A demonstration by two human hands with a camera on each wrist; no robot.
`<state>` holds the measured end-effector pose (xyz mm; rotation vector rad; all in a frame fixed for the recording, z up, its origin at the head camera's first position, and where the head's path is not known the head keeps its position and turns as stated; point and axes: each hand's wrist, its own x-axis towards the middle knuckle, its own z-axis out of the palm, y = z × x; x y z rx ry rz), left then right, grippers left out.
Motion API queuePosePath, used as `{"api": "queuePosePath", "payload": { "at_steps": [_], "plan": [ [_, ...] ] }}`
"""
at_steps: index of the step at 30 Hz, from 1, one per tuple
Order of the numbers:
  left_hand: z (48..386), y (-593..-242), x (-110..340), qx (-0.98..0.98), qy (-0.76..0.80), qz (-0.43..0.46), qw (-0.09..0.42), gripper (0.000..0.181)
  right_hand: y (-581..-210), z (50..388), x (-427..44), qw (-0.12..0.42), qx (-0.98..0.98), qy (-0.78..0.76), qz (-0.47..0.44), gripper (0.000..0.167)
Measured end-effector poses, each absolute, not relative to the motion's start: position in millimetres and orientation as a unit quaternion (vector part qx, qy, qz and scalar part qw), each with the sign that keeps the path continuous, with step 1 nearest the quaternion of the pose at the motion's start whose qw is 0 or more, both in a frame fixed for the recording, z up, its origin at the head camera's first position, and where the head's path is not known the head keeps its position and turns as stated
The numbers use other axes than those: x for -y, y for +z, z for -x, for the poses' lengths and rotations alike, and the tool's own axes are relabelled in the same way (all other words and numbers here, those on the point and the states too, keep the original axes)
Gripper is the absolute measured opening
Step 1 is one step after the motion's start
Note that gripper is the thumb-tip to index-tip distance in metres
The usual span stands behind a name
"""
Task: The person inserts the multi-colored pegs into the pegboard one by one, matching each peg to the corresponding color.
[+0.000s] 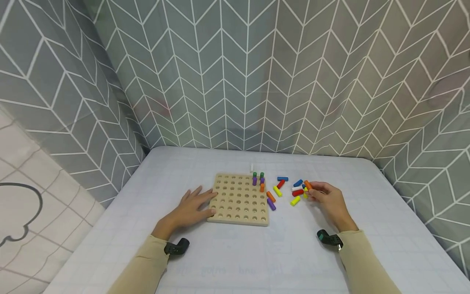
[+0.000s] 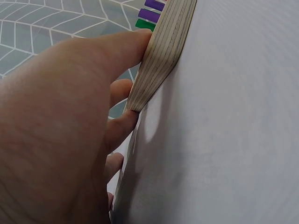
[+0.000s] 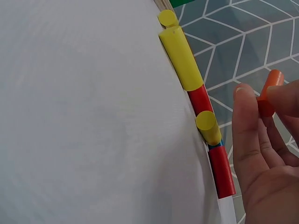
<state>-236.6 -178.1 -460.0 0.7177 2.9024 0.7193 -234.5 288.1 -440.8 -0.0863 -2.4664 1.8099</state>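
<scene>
A wooden pegboard (image 1: 230, 210) with rows of round holes lies on the table. Standing at its far right corner are green pegs (image 1: 262, 174), purple pegs (image 1: 254, 182) and an orange peg (image 1: 262, 188). My left hand (image 1: 191, 209) rests against the board's left side with fingers spread; in the left wrist view the thumb touches its edge. On the right, above a loose pile, my right hand (image 1: 329, 203) pinches another orange peg (image 3: 272, 86) between thumb and fingers, tilted and lifted off the table.
Right of the board lie loose pegs: a blue peg (image 1: 282, 179), a yellow peg (image 1: 277, 191), a purple peg (image 1: 271, 204), a red peg (image 1: 298, 192) and several others. A white peg (image 1: 251, 168) is behind the board. A patterned wall (image 1: 235, 81) closes the table's far side.
</scene>
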Motion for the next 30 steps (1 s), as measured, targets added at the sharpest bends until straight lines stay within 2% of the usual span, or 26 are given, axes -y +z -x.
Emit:
{"api": "queuePosePath", "payload": {
  "at_steps": [21, 30],
  "plan": [
    [236, -461, 179, -0.943, 0.234, -0.235, 0.029, 0.066, -441, 237, -269, 0.021, 0.803, 0.596, -0.008, 0.051],
    [236, -461, 179, -0.942, 0.236, -0.237, 0.031, 0.067, -433, 242, -256, 0.023, 0.792, 0.61, -0.028, 0.051]
  ]
}}
